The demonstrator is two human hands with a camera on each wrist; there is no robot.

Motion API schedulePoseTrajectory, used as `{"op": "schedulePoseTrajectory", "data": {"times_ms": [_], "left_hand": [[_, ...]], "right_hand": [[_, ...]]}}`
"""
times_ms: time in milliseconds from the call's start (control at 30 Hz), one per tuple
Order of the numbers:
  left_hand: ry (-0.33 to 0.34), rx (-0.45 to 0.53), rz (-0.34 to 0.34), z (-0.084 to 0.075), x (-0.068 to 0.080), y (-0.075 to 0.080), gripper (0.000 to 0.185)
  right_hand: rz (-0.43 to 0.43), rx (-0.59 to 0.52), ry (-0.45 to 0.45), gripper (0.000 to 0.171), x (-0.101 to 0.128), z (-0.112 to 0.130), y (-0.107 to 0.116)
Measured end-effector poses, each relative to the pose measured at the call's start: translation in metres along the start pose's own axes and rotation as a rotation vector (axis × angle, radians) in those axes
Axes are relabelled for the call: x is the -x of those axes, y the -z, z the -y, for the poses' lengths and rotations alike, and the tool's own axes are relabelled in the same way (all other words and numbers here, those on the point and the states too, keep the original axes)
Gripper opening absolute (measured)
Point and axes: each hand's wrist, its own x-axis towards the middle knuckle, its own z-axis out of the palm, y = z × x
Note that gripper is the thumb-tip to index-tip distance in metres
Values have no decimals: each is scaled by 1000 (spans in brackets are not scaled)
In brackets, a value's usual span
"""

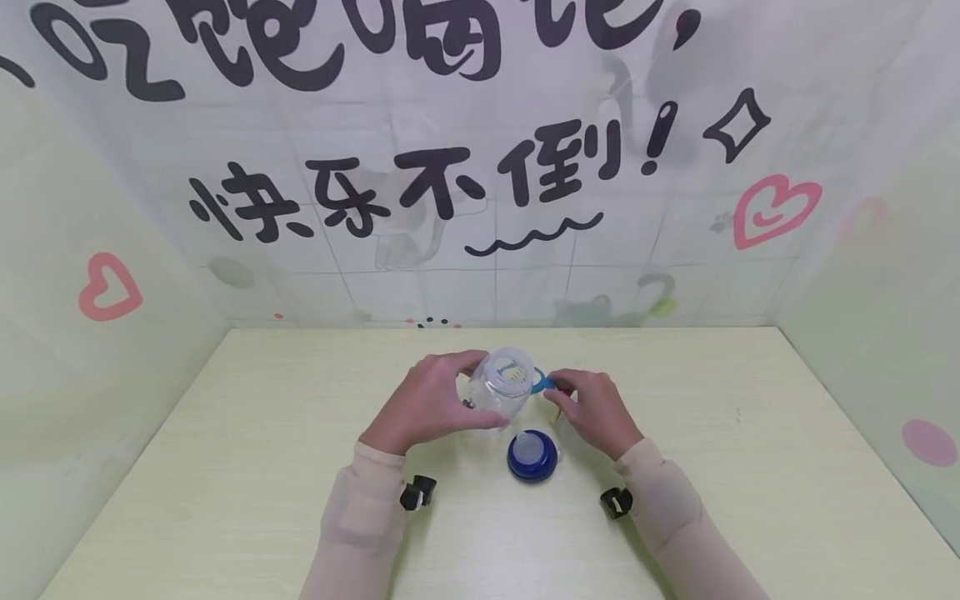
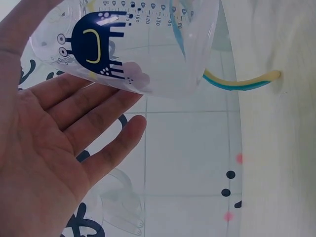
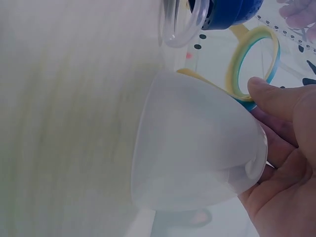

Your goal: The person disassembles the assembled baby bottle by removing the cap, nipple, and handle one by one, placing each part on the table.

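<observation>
Left hand (image 1: 423, 400) grips the clear baby bottle body (image 1: 501, 387), fingers curled round its side. The bottle is tipped with its base toward the head camera and held just above the surface (image 1: 247, 467). Left wrist view shows printed measure marks and a dark cartoon figure on the bottle wall (image 2: 123, 44); the fingers (image 2: 98, 116) lie under it.

Just right of the bottle's far end sits the blue-and-yellow handle ring (image 1: 542, 382). Right hand (image 1: 592, 407) pinches it at its edge, thumb (image 3: 269, 94) on the ring (image 3: 252, 64) in the right wrist view. That same hand also has a frosted translucent cap (image 3: 197, 148) tucked against its palm; exactly how the fingers hold it I cannot tell.

Below and between the hands, the blue screw collar with its clear teat (image 1: 532, 454) stands upright on the surface, touching neither hand.

Step in hand, as judged: taking the handle ring off or putting it on at the bottle neck; which of the two cannot be told. The next move calls for a steady left-hand grip on the bottle while the right hand keeps the ring square to the neck, without dropping the cap. The collar stays untouched for now.
</observation>
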Motion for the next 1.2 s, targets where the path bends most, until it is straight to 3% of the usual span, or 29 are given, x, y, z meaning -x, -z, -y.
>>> {"op": "schedulePoseTrajectory", "data": {"times_ms": [500,1200], "left_hand": [[20,7,1,-1,0,0,71],[42,10,10,-1,1,-2,68]], "right_hand": [[48,82,-103,25,2,-2,0],[104,95,-94,32,1,-6,-2]]}}
